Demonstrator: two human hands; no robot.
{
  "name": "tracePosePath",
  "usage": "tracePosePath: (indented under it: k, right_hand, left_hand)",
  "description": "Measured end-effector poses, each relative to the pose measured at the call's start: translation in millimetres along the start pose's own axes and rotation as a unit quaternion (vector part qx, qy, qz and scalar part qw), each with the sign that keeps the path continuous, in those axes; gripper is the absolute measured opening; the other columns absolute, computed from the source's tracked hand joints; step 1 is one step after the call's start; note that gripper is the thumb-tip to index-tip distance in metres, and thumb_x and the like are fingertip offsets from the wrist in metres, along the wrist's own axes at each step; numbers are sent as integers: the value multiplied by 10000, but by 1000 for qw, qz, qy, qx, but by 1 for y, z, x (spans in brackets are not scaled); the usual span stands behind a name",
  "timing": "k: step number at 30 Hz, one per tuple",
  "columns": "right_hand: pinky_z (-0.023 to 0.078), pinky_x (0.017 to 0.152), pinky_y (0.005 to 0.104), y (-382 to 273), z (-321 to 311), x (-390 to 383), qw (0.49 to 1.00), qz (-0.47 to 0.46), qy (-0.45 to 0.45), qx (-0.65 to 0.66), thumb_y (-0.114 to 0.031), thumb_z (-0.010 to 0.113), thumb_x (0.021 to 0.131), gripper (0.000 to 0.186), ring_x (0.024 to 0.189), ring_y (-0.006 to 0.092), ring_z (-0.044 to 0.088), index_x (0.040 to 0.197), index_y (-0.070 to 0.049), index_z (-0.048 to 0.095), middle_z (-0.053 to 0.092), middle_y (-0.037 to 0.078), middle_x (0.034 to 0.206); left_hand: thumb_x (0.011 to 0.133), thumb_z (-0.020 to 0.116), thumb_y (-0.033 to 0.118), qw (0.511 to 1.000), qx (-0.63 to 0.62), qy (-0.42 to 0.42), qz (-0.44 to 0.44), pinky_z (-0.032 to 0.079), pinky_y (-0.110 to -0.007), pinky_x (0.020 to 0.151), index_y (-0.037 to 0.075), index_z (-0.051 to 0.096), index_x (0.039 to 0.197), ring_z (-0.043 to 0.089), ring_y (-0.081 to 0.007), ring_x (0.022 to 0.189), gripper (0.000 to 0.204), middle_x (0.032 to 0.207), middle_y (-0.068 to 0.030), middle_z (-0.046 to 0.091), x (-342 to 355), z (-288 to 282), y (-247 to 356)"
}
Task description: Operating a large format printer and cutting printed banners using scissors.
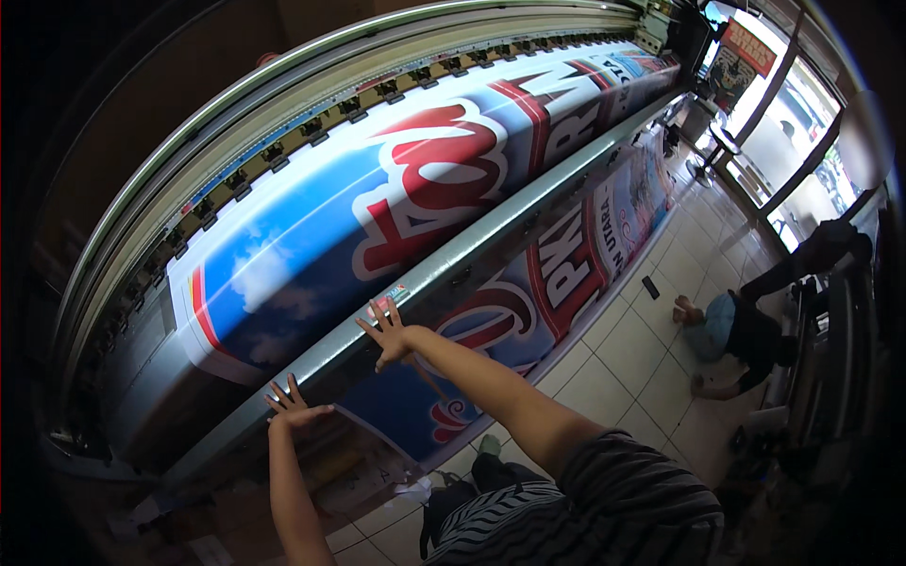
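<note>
My left hand (291,407) rests with fingers spread against the long grey metal bar (321,354) along the front of a wide-format printer (123,212). A little farther along, my right hand (389,341) lies on the same bar, fingers also apart, close to a small coloured sticker (398,294). Neither hand holds anything. Behind the bar, a wide printed banner (283,274) in blue, white and red slopes over the printer. Below the bar, more of the printed banner (491,330) hangs down and reaches the floor.
On the tiled floor (613,377) at the right, another person (755,340) is down low, hands near the tiles. A dark phone-like object (651,287) lies close by. A round stool (722,141) stands near the bright glass doorway (802,123). Crumpled white scraps (413,489) lie near my feet.
</note>
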State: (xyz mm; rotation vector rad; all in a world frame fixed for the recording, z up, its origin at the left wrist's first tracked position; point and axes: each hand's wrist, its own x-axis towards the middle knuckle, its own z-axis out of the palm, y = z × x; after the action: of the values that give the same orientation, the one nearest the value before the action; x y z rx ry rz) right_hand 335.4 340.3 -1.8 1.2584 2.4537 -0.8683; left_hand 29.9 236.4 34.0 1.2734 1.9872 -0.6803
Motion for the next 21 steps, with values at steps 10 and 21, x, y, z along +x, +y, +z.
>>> tracePosePath:
  k: [10,21]
  right_hand:
    - [320,1155,553,-13,46,-29,934,-17,348,85,-369,756,772,840,1495,501,107,1506,-148,415,156,282,1623]
    - [431,1065,457,29,572,-408,819,356,-361,267,-510,562,931,666,1234,320,550,1465,-120,486,517,155,1466]
  left_hand:
    - [714,692,739,952,-240,104,162,-68,-821,1015,352,-55,1609,-357,-498,1418,1228,1615,-197,-308,1,25,-33]
    - [989,486,383,753,-443,395,284,-77,-577,1202,66,744,963,692,-160,916,410,696,-15,735,-12,62,-98]
